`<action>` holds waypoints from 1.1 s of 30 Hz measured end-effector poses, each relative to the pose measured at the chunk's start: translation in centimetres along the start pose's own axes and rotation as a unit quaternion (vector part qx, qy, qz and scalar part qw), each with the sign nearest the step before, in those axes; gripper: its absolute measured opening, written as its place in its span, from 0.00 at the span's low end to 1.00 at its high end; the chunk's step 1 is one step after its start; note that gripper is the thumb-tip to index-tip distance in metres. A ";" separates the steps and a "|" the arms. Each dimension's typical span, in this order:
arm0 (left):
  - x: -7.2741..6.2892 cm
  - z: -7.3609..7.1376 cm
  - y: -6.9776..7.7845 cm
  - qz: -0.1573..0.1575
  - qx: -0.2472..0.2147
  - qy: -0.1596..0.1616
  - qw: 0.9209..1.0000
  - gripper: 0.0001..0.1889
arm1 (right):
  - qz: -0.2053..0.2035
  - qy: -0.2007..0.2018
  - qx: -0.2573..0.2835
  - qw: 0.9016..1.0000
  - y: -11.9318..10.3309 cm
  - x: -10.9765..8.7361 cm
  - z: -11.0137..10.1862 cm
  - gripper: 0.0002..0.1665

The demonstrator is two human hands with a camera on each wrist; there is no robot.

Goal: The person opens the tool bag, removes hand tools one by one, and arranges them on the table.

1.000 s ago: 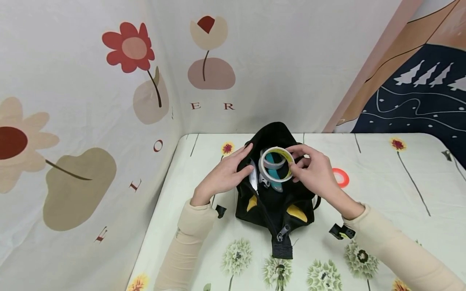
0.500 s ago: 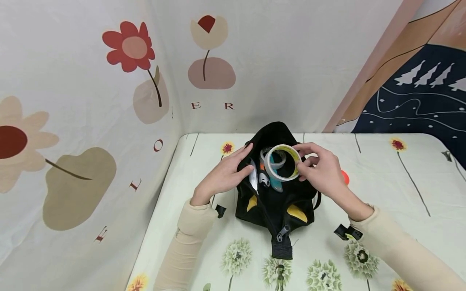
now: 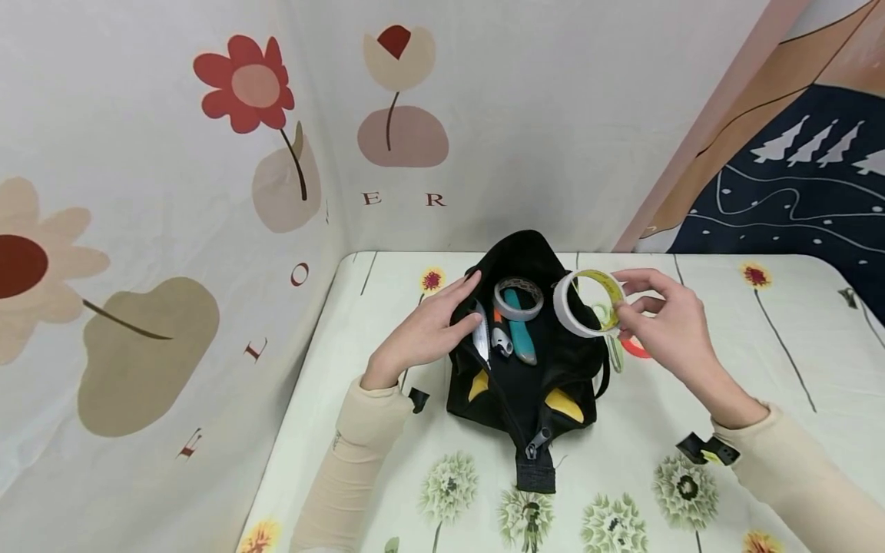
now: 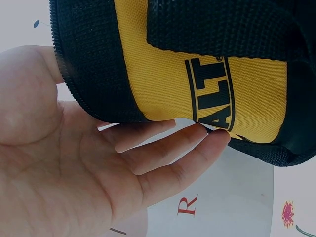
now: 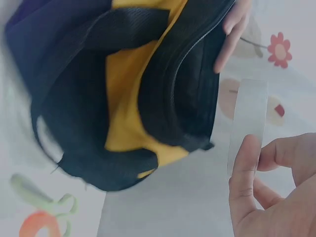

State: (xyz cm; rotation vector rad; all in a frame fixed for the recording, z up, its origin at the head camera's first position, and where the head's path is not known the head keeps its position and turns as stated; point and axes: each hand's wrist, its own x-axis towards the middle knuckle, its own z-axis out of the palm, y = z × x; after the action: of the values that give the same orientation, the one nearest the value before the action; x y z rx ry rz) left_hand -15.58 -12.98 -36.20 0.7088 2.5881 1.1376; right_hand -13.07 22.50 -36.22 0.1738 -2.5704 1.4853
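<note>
A black and yellow tool bag [image 3: 570, 369] stands unzipped on the table. My left hand [image 3: 429, 330] holds its left rim, thumb inside the opening and fingers along the outer wall; the left wrist view shows those fingers against the yellow fabric [image 4: 252, 98]. To the right of the opening, my right hand [image 3: 667, 326] pinches a white tape roll [image 3: 563, 307] with a yellow inside, held in the air. Inside the bag lie a grey tape roll [image 3: 528, 313], a teal-handled tool [image 3: 522, 342], an orange and white tool [image 3: 501, 338] and a white item [image 3: 481, 334] partly hidden by the rim.
On the table right of the bag lie a red ring [image 3: 636, 348] and a pale green item with loops [image 3: 615, 355], partly behind the held roll. A black strap loop [image 3: 603, 380] sticks out from the bag's right side. A printed cloth wall [image 3: 525, 153] rises behind the table.
My right hand has lifted the white tape roll off from over the bag's opening and carried it right, uncovering the grey roll and tools. The left hand has stayed on the rim.
</note>
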 end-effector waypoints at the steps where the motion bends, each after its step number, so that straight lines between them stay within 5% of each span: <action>1: 0.0 0.0 0.0 0.001 0.000 0.000 1.000 0.38 | 0.003 0.004 -0.009 1.000 0.4 0.0 -0.3 0.24; 33: 0.1 0.1 0.0 0.002 0.000 0.002 1.000 0.37 | 0.113 0.084 -0.097 0.985 8.6 -0.9 -5.5 0.27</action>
State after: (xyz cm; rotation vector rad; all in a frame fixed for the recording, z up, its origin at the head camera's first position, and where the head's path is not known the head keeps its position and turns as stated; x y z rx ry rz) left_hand -15.60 -12.88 -36.29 0.7121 2.5920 1.1416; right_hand -13.35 31.56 -41.03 -0.2648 -2.6435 1.2430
